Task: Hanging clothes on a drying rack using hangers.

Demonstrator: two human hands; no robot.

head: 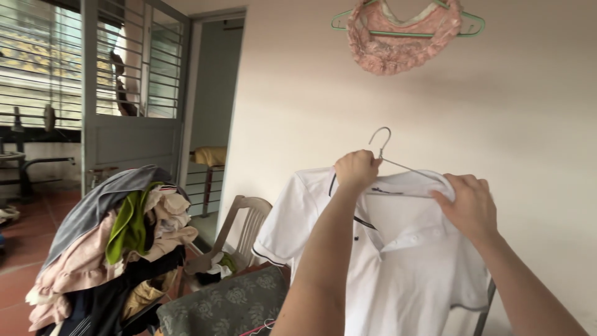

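A barred metal door (134, 93) and red tiled floor (25, 242) sit left, with a clothes pile (118, 242) heaped beside a plastic chair (245, 227). Against the cream wall (311, 81), the left hand (356, 170) pinches the wire hanger (382, 146) at its neck, while the right hand (469, 205) grips the white polo shirt (404, 261) at its shoulder, below a hung pink garment (401, 37).

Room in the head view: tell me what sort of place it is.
Probably a home laundry or drying area: both hands, left and right, fit a white shirt onto a wire hanger, beside a clothes pile; a pink garment hangs above.
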